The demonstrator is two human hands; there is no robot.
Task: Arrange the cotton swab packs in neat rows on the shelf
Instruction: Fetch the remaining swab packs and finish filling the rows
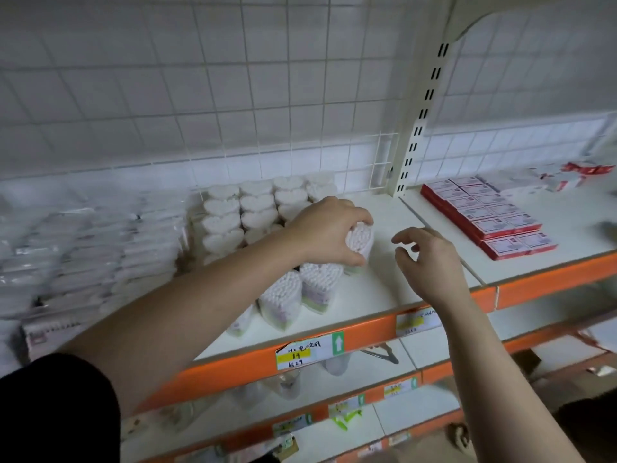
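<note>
Orange-edged shelf [384, 289] lies bare right of the swab pack [361, 242] the left hand [329, 228] grips; right hand [430, 259] hovers, fingers relaxed.

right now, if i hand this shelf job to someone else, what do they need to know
Left grip holds one cotton swab pack from above, just right of the back rows.
Right grip holds nothing, fingers loosely curled, hovering over the bare shelf.
Done: heart-shaped packs stand in rows against the rear grid.
Left: a few front packs stand loose near the shelf edge, out of line. Set down the held pack, then probably line those up too.
</note>
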